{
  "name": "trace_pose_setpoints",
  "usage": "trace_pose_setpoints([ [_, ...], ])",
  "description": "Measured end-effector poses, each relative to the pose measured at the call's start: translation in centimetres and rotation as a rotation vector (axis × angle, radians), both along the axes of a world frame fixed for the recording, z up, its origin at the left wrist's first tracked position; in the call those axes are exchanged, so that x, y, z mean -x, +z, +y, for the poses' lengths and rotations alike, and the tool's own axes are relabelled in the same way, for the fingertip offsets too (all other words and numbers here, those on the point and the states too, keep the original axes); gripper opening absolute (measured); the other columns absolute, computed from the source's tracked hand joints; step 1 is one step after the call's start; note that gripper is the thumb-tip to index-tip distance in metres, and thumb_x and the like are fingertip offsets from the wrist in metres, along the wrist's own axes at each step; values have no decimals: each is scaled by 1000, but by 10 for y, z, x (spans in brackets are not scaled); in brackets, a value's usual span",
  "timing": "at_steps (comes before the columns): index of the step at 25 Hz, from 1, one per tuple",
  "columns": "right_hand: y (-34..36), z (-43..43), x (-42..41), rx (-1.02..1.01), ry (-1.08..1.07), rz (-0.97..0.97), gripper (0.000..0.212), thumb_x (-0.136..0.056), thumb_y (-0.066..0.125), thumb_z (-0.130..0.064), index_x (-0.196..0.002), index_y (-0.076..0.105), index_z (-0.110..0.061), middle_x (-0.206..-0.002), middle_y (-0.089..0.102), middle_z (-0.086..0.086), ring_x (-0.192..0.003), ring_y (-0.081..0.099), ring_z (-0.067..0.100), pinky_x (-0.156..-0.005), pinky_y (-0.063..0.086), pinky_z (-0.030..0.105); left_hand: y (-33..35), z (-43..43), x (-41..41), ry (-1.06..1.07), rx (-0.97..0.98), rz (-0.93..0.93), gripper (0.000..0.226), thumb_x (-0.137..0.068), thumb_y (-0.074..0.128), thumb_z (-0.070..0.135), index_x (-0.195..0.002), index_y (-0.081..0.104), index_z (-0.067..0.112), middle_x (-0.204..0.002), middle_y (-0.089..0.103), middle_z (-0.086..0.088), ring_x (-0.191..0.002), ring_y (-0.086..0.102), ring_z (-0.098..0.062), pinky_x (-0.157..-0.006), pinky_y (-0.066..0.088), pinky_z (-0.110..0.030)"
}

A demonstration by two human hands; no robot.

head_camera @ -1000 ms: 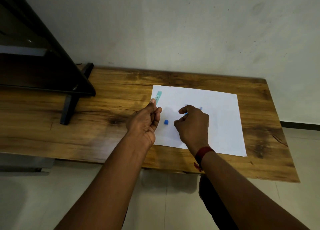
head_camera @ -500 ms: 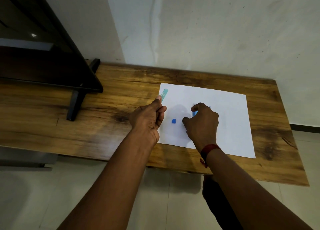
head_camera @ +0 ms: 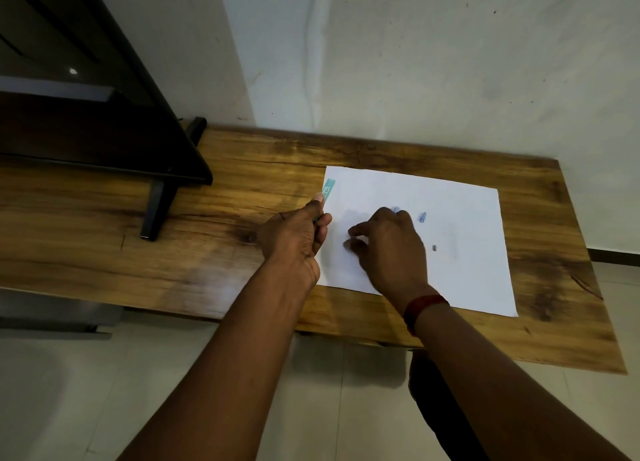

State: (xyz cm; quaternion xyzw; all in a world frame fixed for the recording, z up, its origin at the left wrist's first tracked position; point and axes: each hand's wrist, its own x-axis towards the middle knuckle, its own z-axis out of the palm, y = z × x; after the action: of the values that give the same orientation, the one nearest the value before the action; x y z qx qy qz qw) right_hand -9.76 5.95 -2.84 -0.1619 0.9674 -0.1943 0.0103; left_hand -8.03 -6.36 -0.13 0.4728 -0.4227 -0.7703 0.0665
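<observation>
- Two hands: left hand (head_camera: 294, 238) grips the teal stick (head_camera: 328, 187) at the paper's (head_camera: 467, 270) ten o'clock corner.
- Curled right hand (head_camera: 391, 249): pinching anything, I cannot tell.
- I'd hold the stick steady and pinch lightly.

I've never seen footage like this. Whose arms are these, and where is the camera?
No machine here: a person wears one camera on the head, looking down at their own bare hands. The left hand grips a slim teal stick, perhaps a pen. The right hand curls its fingers over a white sheet of paper; whether it pinches anything is hidden. A small blue bit and a grey bit lie on the paper. The paper lies on a wooden table, beside a black screen on a stand.
</observation>
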Motion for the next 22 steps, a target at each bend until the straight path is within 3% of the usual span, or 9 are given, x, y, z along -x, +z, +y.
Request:
trace_pose_setpoints([
  [5, -7, -2, -6, 21, 44, 71, 22, -88, 67, -24, -104, 75, -10, -98, 71, 11, -94, 59, 27, -78, 52, 34, 0, 1, 1, -21, 45, 5, 20, -72, 81, 19, -80, 66, 9, -83, 74, -9, -67, 71, -13, -54, 57, -21],
  [9, -4, -1, -8, 44, 65, 65, 21, -89, 65, -15, -108, 72, -8, -104, 70, 12, -95, 60, 27, -81, 51, 33, 1, 8, 0, -95, 60, -5, 25, -72, 81, 16, -90, 69, 4, -83, 75, -10, -65, 72, -12, -51, 55, -20],
  [12, 8, 2, -1, 309, -47, -19, 14, -89, 64, -8, -100, 73, -7, -101, 72, 11, -87, 63, 20, -74, 48, 20, 1, 11, -1, -163, 77, -14, 20, -76, 78, 15, -93, 70, 7, -86, 75, -9, -66, 72, -12, -53, 56, -22],
  [15, 23, 17, 12, 663, -292, -234, 9, -91, 62, -13, -90, 70, -17, -88, 72, -1, -67, 67, 8, -56, 47, 7, 0, 17, -1, -275, 180, -1, 8, -79, 75, 16, -86, 71, 15, -89, 73, -6, -73, 72, -14, -61, 59, -25],
  [17, 30, 31, 17, 807, -392, -352, 8, -92, 62, -17, -88, 68, -21, -81, 71, -5, -64, 68, 5, -49, 49, 10, 2, 24, -2, -374, 275, 7, 7, -80, 74, 19, -87, 71, 20, -91, 72, -1, -77, 71, -16, -62, 59, -24],
  [22, 36, 58, 21, 925, -461, -451, 16, -91, 61, -6, -87, 68, -19, -82, 72, 0, -66, 72, 9, -56, 54, 16, 3, 40, -1, -522, 402, 36, 10, -81, 73, 20, -91, 73, 22, -85, 68, 8, -77, 69, -16, -60, 57, -19],
])
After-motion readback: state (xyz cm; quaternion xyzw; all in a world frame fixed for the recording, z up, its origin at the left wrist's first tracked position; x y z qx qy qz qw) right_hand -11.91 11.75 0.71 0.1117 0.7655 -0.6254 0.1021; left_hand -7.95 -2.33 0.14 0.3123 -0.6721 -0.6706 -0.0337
